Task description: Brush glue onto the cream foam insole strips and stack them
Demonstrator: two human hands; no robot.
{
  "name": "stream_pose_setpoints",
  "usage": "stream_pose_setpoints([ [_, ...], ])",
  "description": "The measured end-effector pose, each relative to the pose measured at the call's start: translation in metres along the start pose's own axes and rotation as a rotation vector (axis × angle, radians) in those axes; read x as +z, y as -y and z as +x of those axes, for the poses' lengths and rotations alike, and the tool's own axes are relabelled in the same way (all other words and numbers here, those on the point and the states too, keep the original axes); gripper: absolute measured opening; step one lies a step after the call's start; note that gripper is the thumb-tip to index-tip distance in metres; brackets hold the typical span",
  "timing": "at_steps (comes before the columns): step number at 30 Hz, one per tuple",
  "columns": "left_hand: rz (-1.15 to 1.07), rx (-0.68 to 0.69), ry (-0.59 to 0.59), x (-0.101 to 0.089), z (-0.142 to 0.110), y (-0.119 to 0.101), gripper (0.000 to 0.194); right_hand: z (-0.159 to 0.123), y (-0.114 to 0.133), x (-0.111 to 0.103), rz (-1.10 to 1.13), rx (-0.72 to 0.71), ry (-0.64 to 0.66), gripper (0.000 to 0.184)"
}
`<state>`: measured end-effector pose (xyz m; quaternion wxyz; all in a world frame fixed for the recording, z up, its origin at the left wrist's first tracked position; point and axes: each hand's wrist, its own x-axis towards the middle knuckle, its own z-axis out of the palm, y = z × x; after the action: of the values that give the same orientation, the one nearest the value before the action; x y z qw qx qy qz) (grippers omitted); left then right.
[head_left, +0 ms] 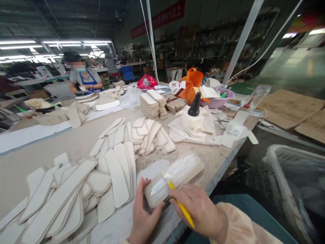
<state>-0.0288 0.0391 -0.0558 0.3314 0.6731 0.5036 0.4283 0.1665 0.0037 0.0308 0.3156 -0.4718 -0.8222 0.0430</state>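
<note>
My right hand (pixel 196 206) grips a yellow-handled brush (pixel 185 213), its pale tip touching the top of a small stack of off-white rounded panels (pixel 188 166). A wet, glossy white coat covers much of the uppermost panel. Around the near left end of that stack, my left hand (pixel 144 211) is closed, with the thumb at the near edge and the fingers at the far side. Many loose pale panels (pixel 68 189) lie fanned and overlapping to the left. Beyond my hands, a white bottle with a black cone top (pixel 194 117) stands on a crumpled white sheet.
Neat panel stacks (pixel 149 105) stand farther back. Scissors (pixel 221 122) and a purple basin (pixel 224 96) with orange cloth (pixel 192 83) are at the back right. Past the table edge (pixel 223 169) is a white plastic crate (pixel 281 169). A masked co-worker (pixel 86 78) works across the table.
</note>
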Motion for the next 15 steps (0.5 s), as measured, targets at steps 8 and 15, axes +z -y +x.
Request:
stream_pose_setpoints([
  [8,-0.117,-0.047,-0.005,0.001,-0.002,0.0,0.094,-0.001,0.024,0.006,0.453,0.142,-0.116,0.016],
  [15,-0.116,-0.015,0.001,0.002,-0.002,0.0,0.098,-0.001,0.019,0.017,0.735,0.435,-0.164,0.015],
])
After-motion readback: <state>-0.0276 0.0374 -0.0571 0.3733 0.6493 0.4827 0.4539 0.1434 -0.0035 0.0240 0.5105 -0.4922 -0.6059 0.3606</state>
